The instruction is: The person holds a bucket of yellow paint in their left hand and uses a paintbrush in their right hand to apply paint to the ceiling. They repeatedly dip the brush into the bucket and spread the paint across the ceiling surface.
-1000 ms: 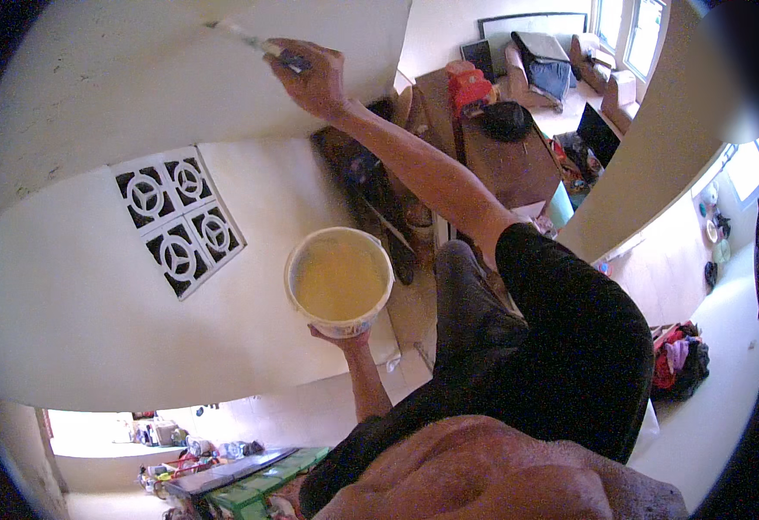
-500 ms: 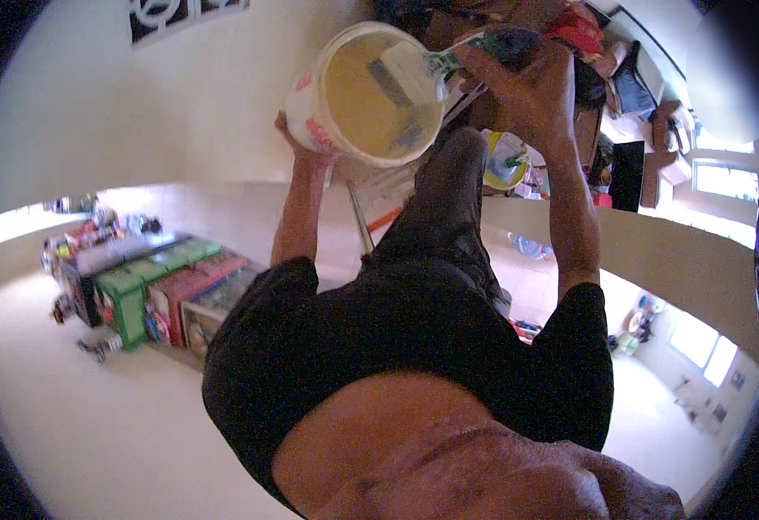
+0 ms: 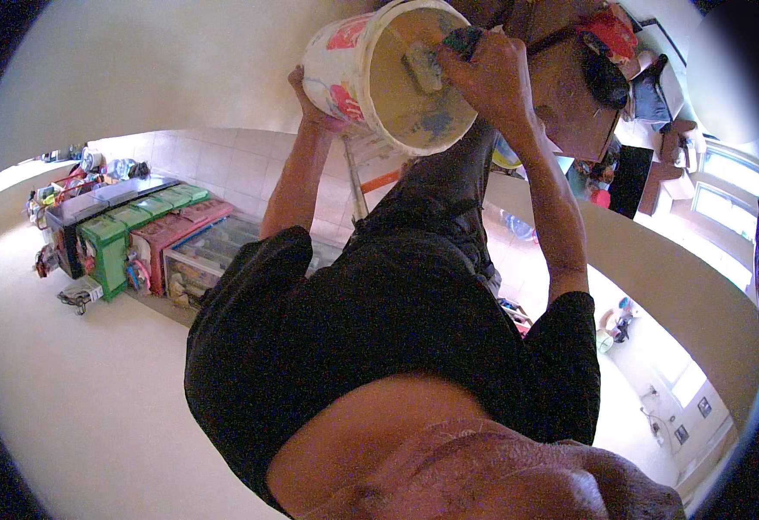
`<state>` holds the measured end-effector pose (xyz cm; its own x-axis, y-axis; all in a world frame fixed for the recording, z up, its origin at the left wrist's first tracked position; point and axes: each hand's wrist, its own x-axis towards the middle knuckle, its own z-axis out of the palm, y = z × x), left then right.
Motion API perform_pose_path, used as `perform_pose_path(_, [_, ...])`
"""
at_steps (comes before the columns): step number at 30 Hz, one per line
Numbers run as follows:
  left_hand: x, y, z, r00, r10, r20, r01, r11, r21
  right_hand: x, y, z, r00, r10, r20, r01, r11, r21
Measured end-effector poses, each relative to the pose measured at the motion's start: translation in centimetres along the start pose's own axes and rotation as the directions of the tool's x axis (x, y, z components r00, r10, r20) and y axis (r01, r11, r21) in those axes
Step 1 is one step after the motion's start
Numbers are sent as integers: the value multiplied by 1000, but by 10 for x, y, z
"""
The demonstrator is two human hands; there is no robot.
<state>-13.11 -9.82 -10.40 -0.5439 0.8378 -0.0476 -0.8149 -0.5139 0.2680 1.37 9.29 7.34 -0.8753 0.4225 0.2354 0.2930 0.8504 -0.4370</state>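
A white plastic bucket (image 3: 336, 65) with red printed patches is tilted so that its mouth turns toward the right. My left hand (image 3: 317, 111) grips it from the left side, low down. Thin beige paint (image 3: 397, 95) shows inside it, and its inner wall is smeared. In my right hand (image 3: 499, 76), the fingers close round the dark handle of what looks like a broad paintbrush (image 3: 424, 69). Its paint-coated head is inside the bucket mouth, against the paint or wall; the exact contact cannot be made out.
Below the bucket stands a metal ladder-like frame (image 3: 353, 178) with an orange part. Storage boxes with green lids (image 3: 102, 238) and red lids (image 3: 158, 234) line the lower left. A brown table (image 3: 570, 82) lies to the right. A pale wall (image 3: 163, 69) rises at the upper left.
The bucket has shifted up and right in view, turned more sideways. My right hand has moved left and down, taking the brush head deeper into the bucket.
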Motion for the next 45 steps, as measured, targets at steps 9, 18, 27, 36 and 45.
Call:
perform_pose_path(9, [7,-4,-8,987,62,-150,-26,974,226,-16,-7,-14,991,-84,-109,95,991,94])
perform_pose_path(18, [11,-3,-17,969,203,-139,-80,793,605,-31,-14,-49,997,49,-54,-29,948,318])
perform_pose_path(27, [23,3,-83,979,206,4,-128,592,795,-19,26,-2,979,-83,184,-83,665,743])
perform_pose_path(36, [-2,-28,3,980,109,-166,-44,934,354,-45,35,-24,804,-508,-309,552,830,72])
perform_pose_path(45, [29,-17,-60,988,54,142,-123,834,537,-44,49,-42,884,81,461,-454,386,803])
